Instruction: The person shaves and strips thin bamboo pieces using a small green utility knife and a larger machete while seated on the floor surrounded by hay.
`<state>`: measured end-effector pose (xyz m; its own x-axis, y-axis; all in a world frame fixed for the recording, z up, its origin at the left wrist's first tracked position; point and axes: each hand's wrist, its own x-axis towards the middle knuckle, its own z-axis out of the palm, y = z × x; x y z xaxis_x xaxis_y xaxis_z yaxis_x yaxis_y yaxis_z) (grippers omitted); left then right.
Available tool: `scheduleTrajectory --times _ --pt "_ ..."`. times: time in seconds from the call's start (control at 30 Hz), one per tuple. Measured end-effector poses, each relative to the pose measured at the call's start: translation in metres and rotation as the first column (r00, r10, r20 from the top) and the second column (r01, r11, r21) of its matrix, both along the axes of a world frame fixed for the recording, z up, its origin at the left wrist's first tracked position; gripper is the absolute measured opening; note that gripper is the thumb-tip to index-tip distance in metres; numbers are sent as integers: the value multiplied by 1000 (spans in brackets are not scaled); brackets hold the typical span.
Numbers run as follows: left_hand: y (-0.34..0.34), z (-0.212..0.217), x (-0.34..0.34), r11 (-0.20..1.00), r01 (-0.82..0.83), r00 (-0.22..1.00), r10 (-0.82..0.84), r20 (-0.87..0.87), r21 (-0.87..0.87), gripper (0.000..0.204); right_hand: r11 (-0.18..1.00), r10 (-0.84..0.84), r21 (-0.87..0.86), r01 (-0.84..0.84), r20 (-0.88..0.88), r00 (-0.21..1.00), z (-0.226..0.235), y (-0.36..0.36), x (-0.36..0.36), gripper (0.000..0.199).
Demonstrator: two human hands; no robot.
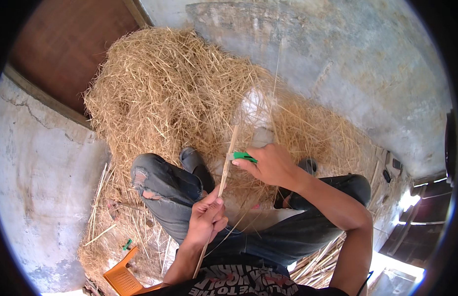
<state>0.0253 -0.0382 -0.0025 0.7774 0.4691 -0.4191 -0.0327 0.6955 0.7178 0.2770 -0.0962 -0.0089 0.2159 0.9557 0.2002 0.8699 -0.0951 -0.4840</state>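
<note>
A long, pale strip of wood or bamboo (225,175) runs up at a slant between my knees, its lower end passing beside my forearm toward my lap. My left hand (205,219) is closed round the strip's lower part. In my right hand (274,165) is a green utility knife (245,157), gripped by its handle. Its blade (230,156) lies against the strip's right edge, above my left hand. A thin, curved sliver hangs near my lap; where it is attached I cannot tell.
A big heap of straw (155,84) covers the floor ahead, against the grey wall (347,59). An orange plastic seat (124,278) and a small green object (127,244) are at lower left. Cut sticks (315,264) lie at lower right. A dark sandal (192,160) is near my left knee.
</note>
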Motion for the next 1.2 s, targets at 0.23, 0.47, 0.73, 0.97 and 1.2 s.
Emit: scheduleTrajectory --times 0.23,0.47,0.73,0.97,1.2 --pt "-18 8 -35 999 2 1000 -3 -24 -53 42 830 -498 181 528 -189 847 32 -7 152 68" --pt "0 9 -13 999 41 997 -40 68 -17 42 980 -56 164 115 -326 944 46 -10 22 58" --pt "-1 13 -7 997 61 998 -59 29 -48 39 993 78 -66 -97 -243 967 27 -17 -19 55" --pt "-2 1 -8 996 39 999 -39 -7 80 38 998 56 -33 -58 -68 996 2 -5 -12 57" --pt "-1 9 -2 997 4 1000 -2 -14 82 39 989 52 126 -77 187 981 -20 11 4 52"
